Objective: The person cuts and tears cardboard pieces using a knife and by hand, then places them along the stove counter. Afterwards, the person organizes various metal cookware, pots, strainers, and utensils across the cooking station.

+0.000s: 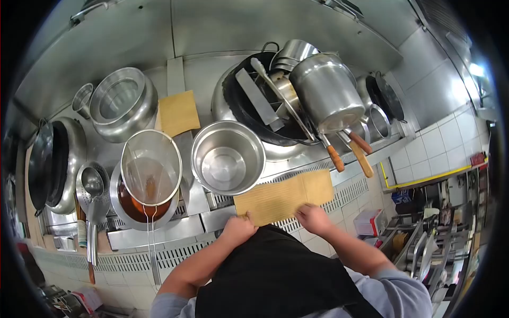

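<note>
A tan, ribbed sheet (281, 196) with a fold line stretches between my two hands, in front of the stove edge. My left hand (240, 229) pinches its lower left corner, and my right hand (313, 218) pinches its lower right edge. Just beyond the sheet's left part stands a deep steel pot (228, 158), with nothing visible inside. A second tan sheet (178, 113) lies flat farther back on the steel surface. Left of the pot, a mesh strainer (151, 167) rests over a bowl of reddish-brown liquid (132, 204).
A large wok (244, 114) at the back right holds stacked pots and metal pieces, with wooden handles (360, 159) jutting toward the front. Ladles (93, 185) and dark pans (42, 167) sit at the left. Shelves with utensils (424, 249) stand at the lower right.
</note>
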`<state>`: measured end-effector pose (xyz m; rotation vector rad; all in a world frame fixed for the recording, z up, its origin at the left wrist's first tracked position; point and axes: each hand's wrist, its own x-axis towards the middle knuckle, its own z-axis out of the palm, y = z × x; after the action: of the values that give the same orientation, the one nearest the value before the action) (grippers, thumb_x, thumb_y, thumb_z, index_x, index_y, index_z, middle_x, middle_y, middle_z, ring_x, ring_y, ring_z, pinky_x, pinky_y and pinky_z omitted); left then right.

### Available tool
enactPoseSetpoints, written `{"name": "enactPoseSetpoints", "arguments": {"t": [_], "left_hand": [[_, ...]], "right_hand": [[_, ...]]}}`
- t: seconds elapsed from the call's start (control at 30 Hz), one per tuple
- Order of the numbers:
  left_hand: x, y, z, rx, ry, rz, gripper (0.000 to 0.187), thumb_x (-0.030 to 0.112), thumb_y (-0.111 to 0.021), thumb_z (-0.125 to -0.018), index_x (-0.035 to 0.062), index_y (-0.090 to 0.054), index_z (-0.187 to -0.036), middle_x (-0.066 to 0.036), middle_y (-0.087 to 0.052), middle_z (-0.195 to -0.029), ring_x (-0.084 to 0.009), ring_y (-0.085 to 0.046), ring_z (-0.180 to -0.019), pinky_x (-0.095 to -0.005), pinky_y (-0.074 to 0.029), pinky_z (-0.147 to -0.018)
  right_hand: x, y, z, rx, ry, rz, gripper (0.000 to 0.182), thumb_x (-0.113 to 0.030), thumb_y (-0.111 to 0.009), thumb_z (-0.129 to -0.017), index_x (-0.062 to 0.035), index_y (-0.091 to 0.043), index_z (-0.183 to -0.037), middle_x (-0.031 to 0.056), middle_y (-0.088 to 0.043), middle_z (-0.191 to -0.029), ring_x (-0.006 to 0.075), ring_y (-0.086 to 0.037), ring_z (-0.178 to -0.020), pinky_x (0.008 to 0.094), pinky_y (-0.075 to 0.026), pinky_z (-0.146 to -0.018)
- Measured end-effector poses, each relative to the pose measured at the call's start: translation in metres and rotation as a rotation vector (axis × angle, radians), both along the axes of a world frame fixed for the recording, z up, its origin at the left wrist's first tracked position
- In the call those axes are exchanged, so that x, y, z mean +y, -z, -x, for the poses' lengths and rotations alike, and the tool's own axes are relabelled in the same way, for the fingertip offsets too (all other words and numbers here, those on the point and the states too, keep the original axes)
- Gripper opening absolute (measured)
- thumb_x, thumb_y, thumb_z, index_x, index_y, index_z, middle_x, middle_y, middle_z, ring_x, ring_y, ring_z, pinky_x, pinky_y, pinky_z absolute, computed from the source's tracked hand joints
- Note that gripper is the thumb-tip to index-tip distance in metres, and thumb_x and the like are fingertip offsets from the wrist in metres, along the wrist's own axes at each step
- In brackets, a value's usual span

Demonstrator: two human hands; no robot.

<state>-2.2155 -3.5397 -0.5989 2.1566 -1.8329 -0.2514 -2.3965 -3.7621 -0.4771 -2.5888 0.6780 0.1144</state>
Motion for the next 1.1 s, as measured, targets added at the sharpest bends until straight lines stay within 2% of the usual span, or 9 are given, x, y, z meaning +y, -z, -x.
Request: {"name": "enactPoseSetpoints", "arguments": {"t": [0.13, 0.23, 0.27, 0.33, 0.43, 0.6, 0.8, 0.87, 1.1], "left_hand": [[-0.022, -0.003, 0.003, -0.068, -0.018, 0.025, 0.055, 0.041, -0.068, -0.084, -0.0085, -0.068, -0.109, -0.011, -0.069, -0.071, -0.0252, -0.069, -0.062, -0.0412, -0.055, -0.057], [-0.02, -0.002, 0.011, -0.044, -0.025, -0.059, 0.051, 0.043, -0.07, -0.084, -0.0048, -0.068, -0.1, -0.012, -0.068, -0.072, -0.0278, -0.07, -0.065, -0.0418, -0.056, -0.059], [-0.024, -0.004, 0.011, -0.024, -0.029, -0.084, 0.05, 0.044, -0.071, -0.083, -0.0035, -0.066, -0.097, -0.013, -0.068, -0.074, -0.0292, -0.07, -0.066, -0.0421, -0.056, -0.06], [-0.03, -0.015, 0.011, -0.01, -0.035, -0.144, 0.049, 0.044, -0.072, -0.083, -0.0024, -0.065, -0.096, -0.015, -0.069, -0.078, -0.0307, -0.07, -0.068, -0.0425, -0.056, -0.061], [-0.035, -0.028, 0.018, -0.057, -0.043, -0.246, 0.053, 0.044, -0.073, -0.082, -0.0039, -0.064, -0.102, -0.017, -0.071, -0.083, -0.0302, -0.072, -0.07, -0.0423, -0.057, -0.062], [-0.042, -0.028, 0.041, -0.176, -0.18, -0.36, 0.069, 0.043, -0.07, -0.085, -0.014, -0.058, -0.122, -0.019, -0.072, -0.085, -0.0295, -0.073, -0.074, -0.041, -0.058, -0.066], [-0.059, -0.037, 0.065, -0.129, -0.394, -0.53, 0.057, 0.032, -0.062, -0.09, -0.0101, -0.057, -0.128, -0.019, -0.073, -0.087, -0.0316, -0.073, -0.078, -0.0446, -0.058, -0.071], [-0.066, -0.051, 0.067, -0.117, -0.394, -0.498, 0.044, 0.027, -0.06, -0.091, -0.0007, -0.061, -0.125, -0.016, -0.074, -0.086, -0.0323, -0.073, -0.078, -0.0464, -0.058, -0.072], [-0.058, -0.025, 0.064, -0.143, -0.229, -0.273, 0.024, 0.024, -0.065, -0.084, 0.0026, -0.067, -0.094, -0.02, -0.068, -0.072, -0.0372, -0.069, -0.066, -0.049, -0.056, -0.062]], "right_hand": [[0.007, 0.017, 0.07, 0.073, 0.328, 0.005, 0.024, -0.026, -0.068, -0.09, -0.0025, -0.07, -0.089, 0.0195, -0.067, -0.084, 0.0394, -0.065, -0.078, 0.0494, -0.054, -0.073], [0.023, -0.025, 0.005, -0.142, 0.073, 0.017, 0.061, -0.03, -0.074, -0.086, -0.0168, -0.051, -0.141, 0.0181, -0.057, -0.131, 0.0356, -0.068, -0.09, 0.0445, -0.057, -0.076], [0.023, -0.041, -0.024, -0.167, -0.002, -0.011, 0.068, -0.027, -0.072, -0.086, -0.0213, -0.043, -0.148, 0.0195, -0.049, -0.144, 0.0389, -0.064, -0.11, 0.0445, -0.056, -0.089], [0.012, -0.042, -0.074, -0.227, -0.308, 0.075, 0.08, -0.023, -0.072, -0.085, -0.0253, -0.032, -0.155, 0.0165, -0.033, -0.157, 0.0394, -0.063, -0.113, 0.0451, -0.056, -0.089], [-0.003, -0.014, -0.146, -0.098, -0.373, -0.008, 0.05, -0.02, -0.071, -0.084, -0.014, -0.055, -0.131, 0.015, -0.052, -0.137, 0.0378, -0.067, -0.099, 0.0465, -0.056, -0.083], [-0.018, 0.003, -0.181, -0.3, -0.604, 0.035, 0.021, -0.018, -0.069, -0.081, -0.0049, -0.064, -0.097, 0.0141, -0.062, -0.104, 0.038, -0.067, -0.094, 0.0459, -0.055, -0.083], [-0.032, -0.097, -0.111, -0.551, -0.693, 0.247, 0.019, -0.015, -0.068, -0.079, -0.0045, -0.062, -0.094, 0.0121, -0.06, -0.098, 0.0342, -0.065, -0.087, 0.043, -0.055, -0.079], [-0.043, -0.141, -0.072, -0.663, -0.701, 0.169, 0.011, -0.015, -0.066, -0.082, -0.0064, -0.064, -0.088, 0.0107, -0.061, -0.095, 0.0312, -0.067, -0.085, 0.0436, -0.055, -0.08], [-0.127, -0.271, 0.03, -0.817, -0.709, -0.268, 0.029, -0.023, -0.079, -0.077, -0.0045, -0.059, -0.087, 0.0109, -0.058, -0.093, 0.0339, -0.063, -0.085, 0.0449, -0.05, -0.072]]}}
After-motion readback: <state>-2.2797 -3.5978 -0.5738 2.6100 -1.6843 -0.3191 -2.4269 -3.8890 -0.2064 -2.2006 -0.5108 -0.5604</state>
